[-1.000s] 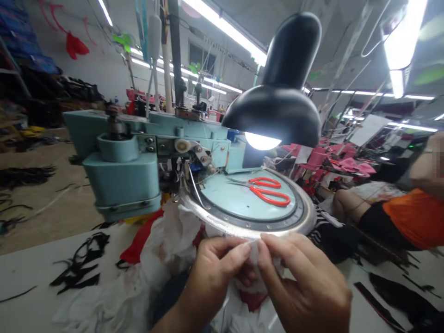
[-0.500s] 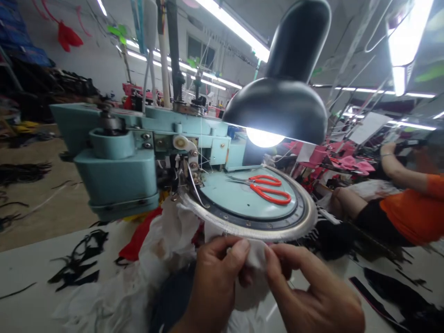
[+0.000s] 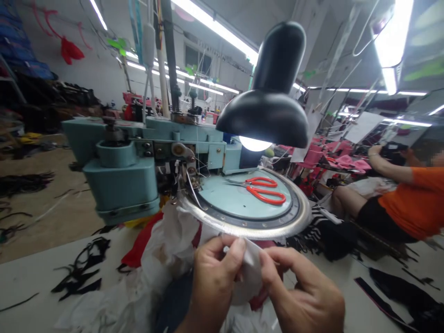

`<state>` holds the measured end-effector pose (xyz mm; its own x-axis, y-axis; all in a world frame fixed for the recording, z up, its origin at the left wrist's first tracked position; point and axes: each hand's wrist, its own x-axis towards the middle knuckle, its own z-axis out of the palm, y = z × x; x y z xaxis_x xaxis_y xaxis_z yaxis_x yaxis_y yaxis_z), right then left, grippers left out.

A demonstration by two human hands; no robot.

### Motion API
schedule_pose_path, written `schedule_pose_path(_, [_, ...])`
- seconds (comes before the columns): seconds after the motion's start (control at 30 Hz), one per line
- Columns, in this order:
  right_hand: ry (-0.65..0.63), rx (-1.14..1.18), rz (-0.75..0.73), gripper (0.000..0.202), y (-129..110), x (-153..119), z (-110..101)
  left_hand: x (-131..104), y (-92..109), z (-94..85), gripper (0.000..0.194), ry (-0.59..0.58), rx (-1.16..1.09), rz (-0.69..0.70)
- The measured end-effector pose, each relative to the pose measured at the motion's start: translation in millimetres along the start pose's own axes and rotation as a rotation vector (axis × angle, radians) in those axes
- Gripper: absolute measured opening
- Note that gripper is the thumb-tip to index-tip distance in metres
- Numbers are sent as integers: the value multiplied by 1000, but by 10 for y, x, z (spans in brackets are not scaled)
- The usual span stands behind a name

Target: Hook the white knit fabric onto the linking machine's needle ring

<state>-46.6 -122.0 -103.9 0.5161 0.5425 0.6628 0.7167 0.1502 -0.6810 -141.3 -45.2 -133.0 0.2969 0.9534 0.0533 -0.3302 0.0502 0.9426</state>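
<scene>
My left hand (image 3: pixel 215 277) pinches the edge of a piece of white fabric (image 3: pixel 250 273) between thumb and fingers. On the other side of the same piece, my right hand (image 3: pixel 301 286) grips it the same way, so the cloth is held between both hands. They are just in front of the toothed ring (image 3: pixel 236 228) of a pale green dial linking machine (image 3: pixel 121 185). Red-handled scissors (image 3: pixel 265 190) lie on the machine's round plate (image 3: pixel 222 203). More white cloth (image 3: pixel 169 236) bunches beside my left hand, partly hidden by it.
A black lamp (image 3: pixel 263 115) shines over the plate. Black strips (image 3: pixel 83 268) and red cloth (image 3: pixel 142 243) lie at the left. Dark fabric (image 3: pixel 405 296) is on the right. A person in an orange top (image 3: pixel 409 199) sits beyond, arms raised.
The white fabric has turned and hangs more upright between my hands, with both hands still pinching it. My view has shifted slightly, moving the lamp lower and left in the picture.
</scene>
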Motion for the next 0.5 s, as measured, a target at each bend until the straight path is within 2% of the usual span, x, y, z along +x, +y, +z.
schedule_pose_path(0.17, [7,3,30,21,6,-1,30,-16,16,39,37,15,54,10])
schedule_pose_path(0.23, [33,2,20,20,13,23,42,-30,21,36,34,79,230,127])
schedule_pose_path(0.3, [56,-3,-22,19,23,52,41,-37,43,-8,27,186,543,437])
schedule_pose_path(0.37, [73,-10,-90,17,39,71,28,-29,112,-90,11,240,845,842])
schedule_pose_path(0.4, [71,-15,-130,15,50,74,21,-18,170,-137,2,226,963,1012])
schedule_pose_path(0.43, [63,-20,-167,13,62,71,14,-1,242,-181,10,179,1054,1146])
schedule_pose_path(0.5, [26,-11,-223,9,89,55,7,45,414,-251,19,17,1179,1304])
